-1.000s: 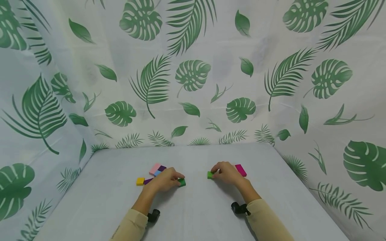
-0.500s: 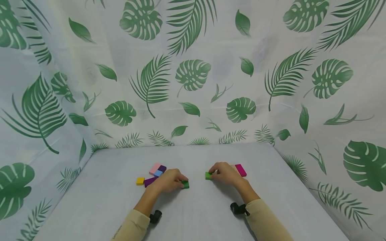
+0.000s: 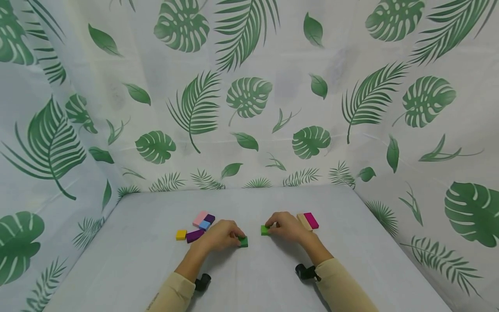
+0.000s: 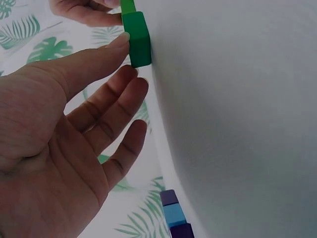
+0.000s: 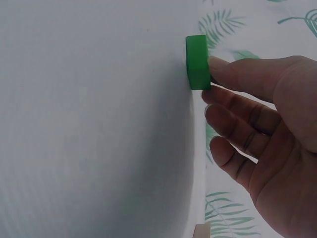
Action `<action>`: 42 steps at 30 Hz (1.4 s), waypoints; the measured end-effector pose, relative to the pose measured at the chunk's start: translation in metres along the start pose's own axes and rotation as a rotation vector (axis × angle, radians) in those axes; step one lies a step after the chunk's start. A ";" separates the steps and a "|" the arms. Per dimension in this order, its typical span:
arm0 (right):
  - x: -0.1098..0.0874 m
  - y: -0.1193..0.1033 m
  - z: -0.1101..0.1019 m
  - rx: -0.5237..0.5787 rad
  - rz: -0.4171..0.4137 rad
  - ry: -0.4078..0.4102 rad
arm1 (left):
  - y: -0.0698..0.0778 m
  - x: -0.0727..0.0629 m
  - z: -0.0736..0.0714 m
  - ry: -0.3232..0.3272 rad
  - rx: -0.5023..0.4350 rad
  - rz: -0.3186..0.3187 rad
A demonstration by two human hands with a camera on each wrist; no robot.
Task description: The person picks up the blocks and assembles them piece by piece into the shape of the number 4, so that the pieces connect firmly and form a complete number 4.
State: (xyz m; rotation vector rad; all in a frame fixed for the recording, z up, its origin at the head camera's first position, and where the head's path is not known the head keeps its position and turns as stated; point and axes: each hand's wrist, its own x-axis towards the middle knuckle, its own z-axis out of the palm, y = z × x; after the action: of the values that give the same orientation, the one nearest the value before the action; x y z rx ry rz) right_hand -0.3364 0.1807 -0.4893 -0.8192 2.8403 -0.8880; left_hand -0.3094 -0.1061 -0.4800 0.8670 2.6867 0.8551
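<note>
My left hand (image 3: 223, 235) pinches a dark green block (image 3: 244, 242) at its left end. In the left wrist view the thumb presses on the side of this dark green block (image 4: 138, 42), which lies on the white surface. To the right, my right hand (image 3: 286, 227) pinches a light green block (image 3: 264, 230) between thumb and fingers. The right wrist view shows the thumb against the light green block (image 5: 197, 62), with the other fingers loosely bent below. A small gap separates the two green blocks in the head view.
Left of my left hand lie a yellow block (image 3: 181, 235), a purple block (image 3: 194, 235), a pink block (image 3: 200, 218), a blue block (image 3: 204, 225) and a dark purple block (image 3: 210, 218). Beyond my right hand, a beige block (image 3: 304, 221) touches a magenta block (image 3: 311, 220). Leaf-patterned cloth surrounds the table (image 3: 249, 281).
Both hands have moved toward each other, sliding their green blocks closer together. The dark green block went right, the light green one left and slightly nearer. More of the beige block now shows.
</note>
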 end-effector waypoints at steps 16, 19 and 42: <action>-0.001 -0.010 0.005 0.003 -0.016 -0.026 | 0.008 0.000 0.004 -0.036 -0.036 -0.017; -0.001 -0.012 0.005 0.010 -0.025 -0.028 | 0.008 0.001 0.004 -0.033 -0.033 -0.013; 0.003 -0.015 0.011 -0.015 -0.071 -0.037 | 0.007 0.003 0.008 -0.069 -0.115 0.011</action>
State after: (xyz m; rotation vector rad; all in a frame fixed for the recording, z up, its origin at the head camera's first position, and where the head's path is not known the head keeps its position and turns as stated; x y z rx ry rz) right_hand -0.3296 0.1629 -0.4895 -0.9332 2.8063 -0.8511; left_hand -0.3059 -0.0961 -0.4820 0.8696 2.5483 0.9539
